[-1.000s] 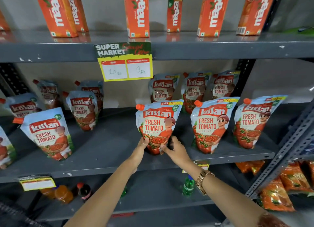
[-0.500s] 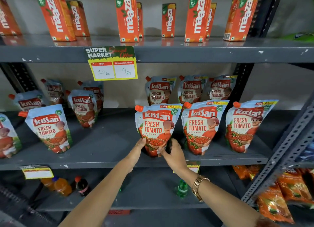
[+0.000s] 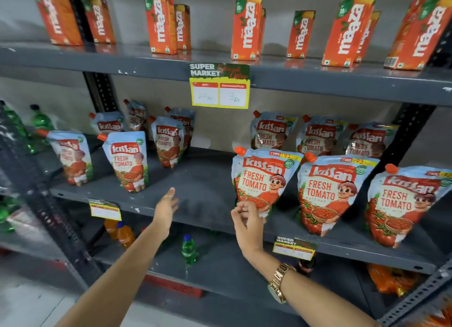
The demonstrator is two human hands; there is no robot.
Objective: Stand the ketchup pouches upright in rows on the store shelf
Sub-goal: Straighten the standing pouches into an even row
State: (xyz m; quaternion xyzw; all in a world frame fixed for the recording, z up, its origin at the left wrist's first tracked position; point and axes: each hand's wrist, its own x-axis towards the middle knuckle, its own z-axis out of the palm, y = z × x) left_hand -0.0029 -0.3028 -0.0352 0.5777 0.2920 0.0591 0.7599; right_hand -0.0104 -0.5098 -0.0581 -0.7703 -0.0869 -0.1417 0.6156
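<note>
The left hand (image 3: 164,210) is hovering with fingers spread, holding nothing; the right hand (image 3: 245,220), fingers loosely curled, is brushing the upright Kissan ketchup pouch (image 3: 260,180).

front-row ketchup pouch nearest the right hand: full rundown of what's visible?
The ketchup pouch is a glossy, flexible plastic stand-up pack, pale blue on top, with a red Kissan banner, "Fresh Tomato Ketchup" lettering, a cartoon figure holding a basket of tomatoes and an orange spout cap at its upper left corner. It stands upright, leaning slightly, at the left end of the front row on the grey shelf. The right hand is at its lower edge, fingers loosely curled; whether they touch is unclear. The next pouch stands close alongside.
</note>
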